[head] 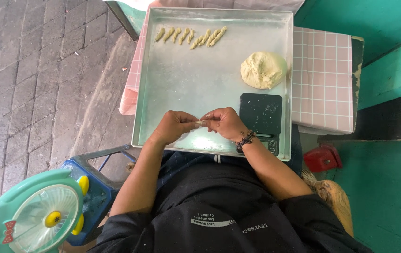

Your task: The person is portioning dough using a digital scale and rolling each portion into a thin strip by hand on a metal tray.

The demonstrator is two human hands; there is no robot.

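The person's left hand [174, 126] and right hand [226, 122] meet over the near part of a large, shallow, square metal baking tray [186, 79]. Between them sits a small piece of pale cream dough [201, 123], pinched from both sides: the fingertips of each hand are closed on one end of it, and only a short stub of it shows in the gap between the hands. Its exact shape is too small to make out. The right wrist wears a dark beaded bracelet [246, 138].

Along the far edge of the tray lies a row of short twisted dough sticks [191, 36], pale yellowish, each with a rope-like spiral, set side by side at a slant. Towards the right side of the tray rests a rounded lump of the same cream dough [263, 70], rough and uneven on its surface. Just in front of that lump, in the near right corner, stands a flat black kitchen scale [261, 114], dusted with light specks. The tray rests on a pink checked cloth [322, 75]. At the lower left stands a small turquoise plastic fan [36, 215] with yellow trims.
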